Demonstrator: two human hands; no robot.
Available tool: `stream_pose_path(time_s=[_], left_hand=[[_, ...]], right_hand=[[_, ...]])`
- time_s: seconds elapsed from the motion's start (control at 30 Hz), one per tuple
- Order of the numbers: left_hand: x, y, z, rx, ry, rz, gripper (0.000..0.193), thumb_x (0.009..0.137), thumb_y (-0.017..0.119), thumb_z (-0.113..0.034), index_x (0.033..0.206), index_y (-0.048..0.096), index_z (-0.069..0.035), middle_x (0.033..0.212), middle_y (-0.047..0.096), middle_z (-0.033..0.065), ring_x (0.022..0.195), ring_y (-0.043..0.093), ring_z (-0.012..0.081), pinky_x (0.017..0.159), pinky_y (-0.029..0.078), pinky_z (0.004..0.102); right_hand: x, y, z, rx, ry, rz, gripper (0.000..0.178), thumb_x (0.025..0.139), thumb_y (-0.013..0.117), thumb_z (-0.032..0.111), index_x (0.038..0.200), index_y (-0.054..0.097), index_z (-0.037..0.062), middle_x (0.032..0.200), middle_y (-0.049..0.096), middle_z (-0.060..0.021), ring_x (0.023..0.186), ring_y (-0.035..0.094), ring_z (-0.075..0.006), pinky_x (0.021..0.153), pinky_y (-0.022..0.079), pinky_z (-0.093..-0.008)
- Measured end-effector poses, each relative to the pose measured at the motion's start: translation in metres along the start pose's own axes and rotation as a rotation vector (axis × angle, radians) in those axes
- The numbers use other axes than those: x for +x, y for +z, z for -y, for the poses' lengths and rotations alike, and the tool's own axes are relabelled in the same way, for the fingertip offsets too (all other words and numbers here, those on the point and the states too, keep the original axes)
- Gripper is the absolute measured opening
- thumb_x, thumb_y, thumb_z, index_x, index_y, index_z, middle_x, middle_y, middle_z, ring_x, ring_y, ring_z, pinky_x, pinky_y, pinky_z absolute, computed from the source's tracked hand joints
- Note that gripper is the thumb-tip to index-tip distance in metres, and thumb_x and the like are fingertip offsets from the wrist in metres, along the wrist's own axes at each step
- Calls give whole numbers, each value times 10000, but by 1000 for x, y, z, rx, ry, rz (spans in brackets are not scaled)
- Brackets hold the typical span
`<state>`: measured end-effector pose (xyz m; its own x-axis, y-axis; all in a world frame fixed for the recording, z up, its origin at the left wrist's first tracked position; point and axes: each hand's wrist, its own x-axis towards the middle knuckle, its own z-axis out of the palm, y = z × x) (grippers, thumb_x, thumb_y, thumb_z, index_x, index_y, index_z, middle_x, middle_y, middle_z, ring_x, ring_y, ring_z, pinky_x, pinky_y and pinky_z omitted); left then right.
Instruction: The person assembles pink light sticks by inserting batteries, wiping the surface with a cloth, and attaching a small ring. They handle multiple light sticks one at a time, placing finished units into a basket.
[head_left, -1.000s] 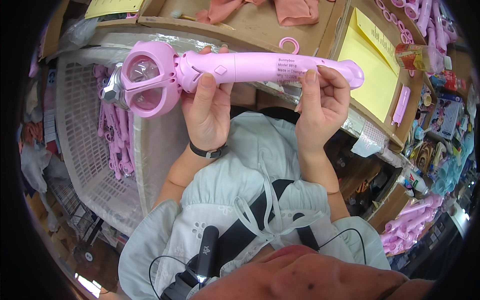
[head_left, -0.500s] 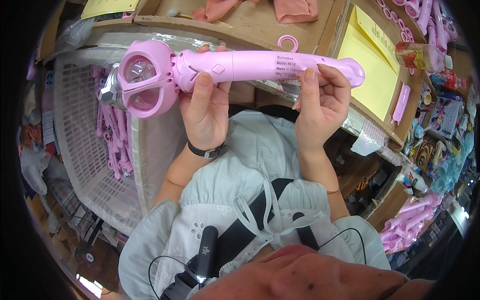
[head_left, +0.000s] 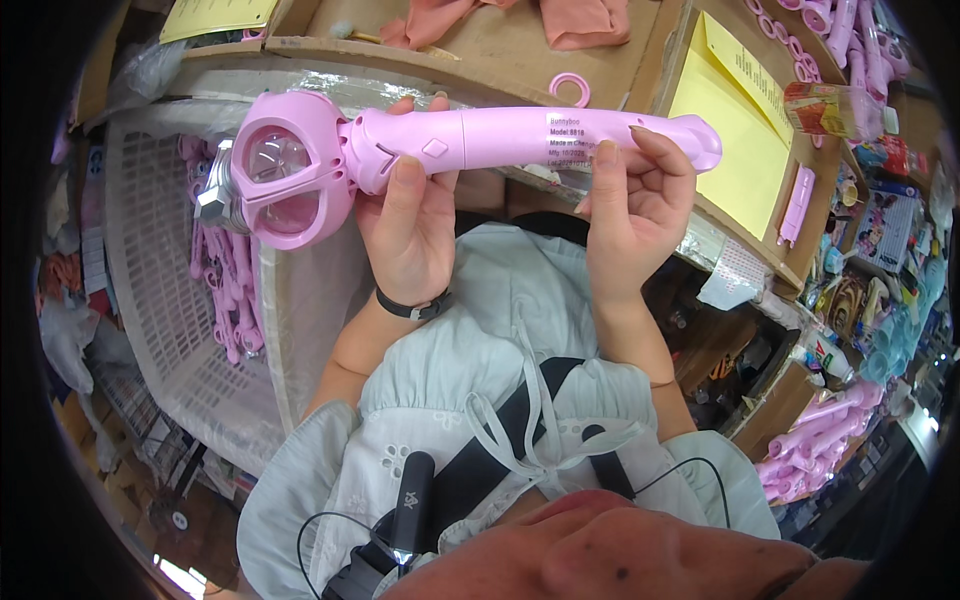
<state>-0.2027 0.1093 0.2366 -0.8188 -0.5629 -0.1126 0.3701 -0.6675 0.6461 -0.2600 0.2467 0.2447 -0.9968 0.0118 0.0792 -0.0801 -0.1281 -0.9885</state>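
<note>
A long pink toy wand (head_left: 495, 138) is held level across in front of me. Its round framed head, with clear windows and a silver faceted tip (head_left: 215, 198), points left. My left hand (head_left: 408, 225) is closed around the neck of the wand, thumb in front and fingers behind. On the handle a clear label (head_left: 568, 140) with small dark print shows a whitish sheen. My right hand (head_left: 640, 215) has its fingers curled, the thumb at the label's right end, the index fingertip against the handle. Whether the label lies fully flat, I cannot tell.
At left stands a white plastic basket (head_left: 150, 270) with several pink wands (head_left: 230, 290). A cardboard tray (head_left: 500, 75) holds orange cloth (head_left: 585, 22) and a pink ring (head_left: 569, 90). Yellow label sheets (head_left: 735, 140) lie at right, near a bottle (head_left: 840, 110) and more pink parts (head_left: 815, 440).
The wand's head has dropped slightly and shifted a little left. My right thumb has moved slightly left along the handle, and the label now looks whiter.
</note>
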Motion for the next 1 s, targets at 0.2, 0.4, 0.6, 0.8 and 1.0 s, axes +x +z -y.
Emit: stream_pose_path(time_s=[0.2,0.4,0.6,0.8,1.0], left_hand=[[-12,2,5,72,126,92,521,876,543,-24,1333,301,-85,1365,359,96,1273,378,313,1047,334,479],[-15,-2,6,221,253,223,493,914,507,-146,1347,288,-58,1403,323,108,1298,341,301,1061,303,497],[3,-1,-27,145,302,204,642,810,635,-96,1346,284,-64,1330,391,184,1226,419,384,992,379,530],[53,41,-81,287,317,552,735,809,663,-361,1347,303,-15,1312,424,208,1125,515,358,935,447,478],[69,83,-66,363,357,400,622,907,542,-385,1351,308,-16,1090,554,55,927,574,90,764,486,239]], right_hand=[[0,0,4,-204,-171,18,456,776,697,13,1160,452,4,723,522,-7,615,491,-53,547,411,-184],[3,-23,2,-419,-135,-80,634,742,761,162,1244,412,-4,665,509,-4,563,487,-58,529,424,-195],[16,-76,20,-505,-10,-258,527,796,697,145,1224,436,-18,792,514,-34,669,444,-69,607,407,-221],[24,-64,54,-626,-339,706,600,619,792,169,1137,528,19,974,594,-158,904,593,-303,814,467,-338],[4,2,19,-462,-490,265,439,676,753,165,1029,539,16,822,598,-150,705,615,-275,643,487,-339]])
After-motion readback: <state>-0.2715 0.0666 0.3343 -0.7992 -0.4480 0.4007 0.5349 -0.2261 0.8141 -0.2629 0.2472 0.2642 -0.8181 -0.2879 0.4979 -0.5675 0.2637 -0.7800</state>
